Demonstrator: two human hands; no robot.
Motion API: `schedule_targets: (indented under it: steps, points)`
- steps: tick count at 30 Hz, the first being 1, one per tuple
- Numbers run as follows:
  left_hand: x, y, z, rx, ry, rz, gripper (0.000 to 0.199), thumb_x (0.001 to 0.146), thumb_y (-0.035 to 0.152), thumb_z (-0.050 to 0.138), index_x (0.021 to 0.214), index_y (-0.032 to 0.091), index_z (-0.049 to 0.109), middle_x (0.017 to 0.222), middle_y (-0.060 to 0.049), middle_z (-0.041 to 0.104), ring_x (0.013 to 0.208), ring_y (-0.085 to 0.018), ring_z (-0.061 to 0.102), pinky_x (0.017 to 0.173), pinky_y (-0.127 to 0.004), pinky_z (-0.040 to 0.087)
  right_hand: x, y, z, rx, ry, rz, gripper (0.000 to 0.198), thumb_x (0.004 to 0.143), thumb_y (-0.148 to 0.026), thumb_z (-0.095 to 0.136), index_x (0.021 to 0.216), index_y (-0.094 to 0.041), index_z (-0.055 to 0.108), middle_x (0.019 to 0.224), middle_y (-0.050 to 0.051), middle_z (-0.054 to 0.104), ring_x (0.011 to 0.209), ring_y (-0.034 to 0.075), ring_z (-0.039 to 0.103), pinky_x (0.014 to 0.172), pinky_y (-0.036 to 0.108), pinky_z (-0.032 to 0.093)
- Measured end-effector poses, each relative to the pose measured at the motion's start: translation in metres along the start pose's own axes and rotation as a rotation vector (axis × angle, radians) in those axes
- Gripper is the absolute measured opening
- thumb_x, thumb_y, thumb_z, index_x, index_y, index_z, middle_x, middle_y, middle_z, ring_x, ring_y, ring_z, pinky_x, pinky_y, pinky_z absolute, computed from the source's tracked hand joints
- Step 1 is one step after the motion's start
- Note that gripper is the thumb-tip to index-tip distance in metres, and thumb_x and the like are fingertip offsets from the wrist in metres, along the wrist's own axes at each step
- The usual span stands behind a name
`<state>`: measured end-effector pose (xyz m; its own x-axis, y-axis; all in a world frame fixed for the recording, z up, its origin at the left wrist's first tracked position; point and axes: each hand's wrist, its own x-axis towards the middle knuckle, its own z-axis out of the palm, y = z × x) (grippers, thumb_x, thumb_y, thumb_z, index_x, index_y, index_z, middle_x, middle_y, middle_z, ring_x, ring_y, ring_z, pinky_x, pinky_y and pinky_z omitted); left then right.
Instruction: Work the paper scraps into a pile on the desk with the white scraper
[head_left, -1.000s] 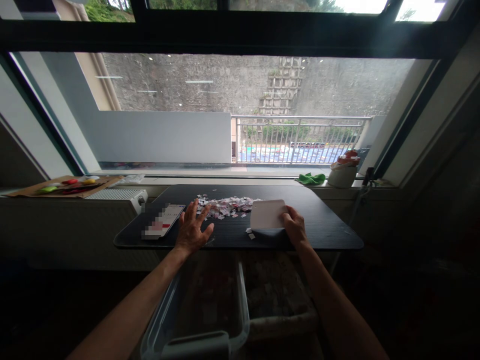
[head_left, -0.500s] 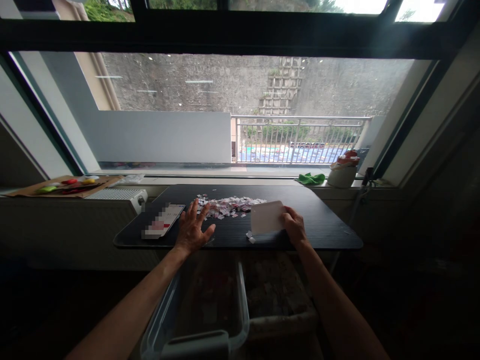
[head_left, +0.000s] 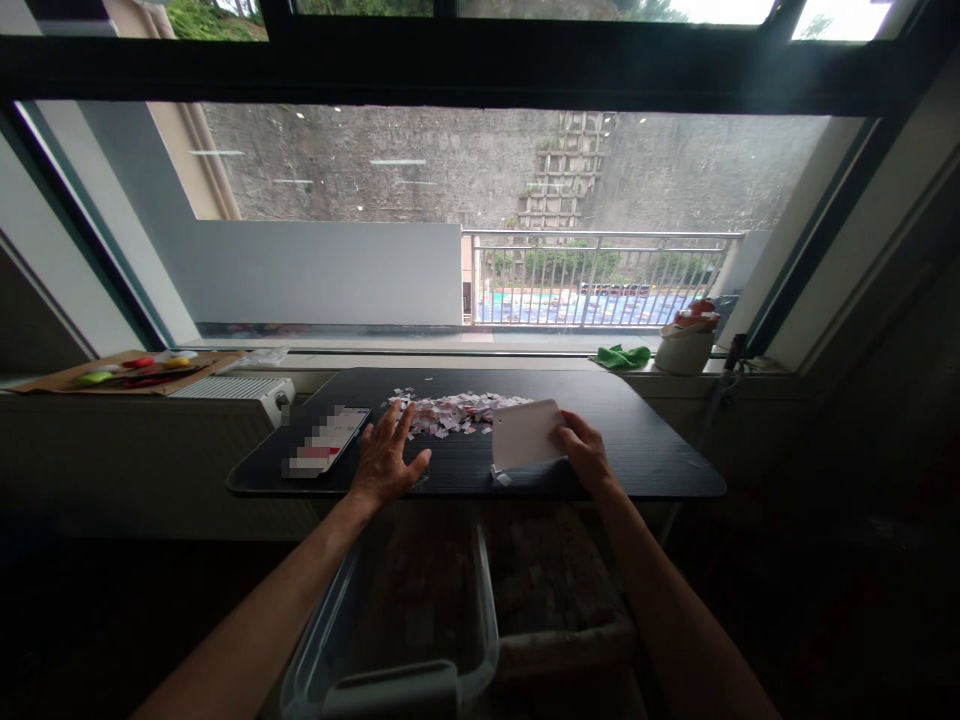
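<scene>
A long pile of small paper pieces (head_left: 457,412) lies across the middle of the dark table (head_left: 622,420). My left hand (head_left: 386,460) is at the pile's left end, fingers spread, holding nothing. Between the thumb and fingers of my right hand (head_left: 586,448) is a flat white scraper card (head_left: 525,435), tilted upright, with a small hole near its upper left corner. At the card's lower left edge are a few loose paper pieces (head_left: 501,478). Left of my left hand lies a phone-like flat panel (head_left: 330,445), partly pixelated.
Below the table's front edge are a clear plastic bin (head_left: 487,600) and a pale-rimmed box (head_left: 562,645) with dim contents. A green cloth (head_left: 621,357) and a white container (head_left: 684,350) sit on the windowsill. Cardboard with colourful items (head_left: 142,370) lies at left.
The card in my right hand has shifted slightly left, to the loose paper pieces near the front edge. My left hand has stayed almost still.
</scene>
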<state>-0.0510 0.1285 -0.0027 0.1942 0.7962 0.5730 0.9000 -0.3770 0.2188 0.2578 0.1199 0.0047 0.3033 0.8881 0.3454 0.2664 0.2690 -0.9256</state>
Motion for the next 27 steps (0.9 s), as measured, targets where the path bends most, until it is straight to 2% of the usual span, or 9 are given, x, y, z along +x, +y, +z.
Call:
schedule_targets:
  steps: [9, 13, 21, 27]
  points:
    - [-0.0001, -0.0015, 0.0023, 0.014, 0.017, 0.012, 0.070, 0.078, 0.044, 0.045, 0.140, 0.023, 0.021, 0.145, -0.014, 0.027, 0.132, -0.028, 0.028, 0.105, -0.054, 0.021, -0.0024, -0.0056, -0.0011, -0.044, 0.086, 0.056, 0.036, 0.061, -0.033, 0.043, 0.082, -0.016, 0.067, 0.067, 0.002, 0.062, 0.066, 0.018, 0.052, 0.057, 0.026, 0.040]
    - [0.0000, -0.0018, 0.0025, 0.014, 0.019, 0.015, 0.070, 0.078, 0.044, 0.045, 0.140, 0.023, 0.022, 0.144, -0.014, 0.029, 0.131, -0.029, 0.030, 0.105, -0.054, 0.021, -0.0020, -0.0041, -0.0015, -0.034, 0.136, 0.059, 0.037, 0.062, -0.033, 0.043, 0.085, -0.016, 0.066, 0.070, 0.002, 0.062, 0.067, 0.017, 0.052, 0.058, 0.026, 0.040]
    - [-0.0001, -0.0026, 0.0025, 0.004, 0.024, 0.021, 0.070, 0.077, 0.045, 0.046, 0.140, 0.024, 0.022, 0.144, -0.013, 0.031, 0.130, -0.029, 0.032, 0.105, -0.052, 0.022, 0.0004, 0.0000, -0.0003, -0.004, 0.098, 0.062, 0.034, 0.061, -0.035, 0.045, 0.078, -0.017, 0.067, 0.064, 0.002, 0.061, 0.064, 0.017, 0.052, 0.056, 0.026, 0.040]
    - [0.0000, -0.0026, 0.0030, 0.007, 0.037, 0.024, 0.069, 0.077, 0.044, 0.045, 0.139, 0.023, 0.024, 0.143, -0.013, 0.032, 0.130, -0.028, 0.032, 0.105, -0.052, 0.022, 0.0007, 0.0000, -0.0002, -0.025, 0.102, -0.017, 0.040, 0.065, -0.038, 0.045, 0.092, -0.015, 0.064, 0.080, 0.005, 0.066, 0.075, 0.019, 0.057, 0.067, 0.029, 0.044]
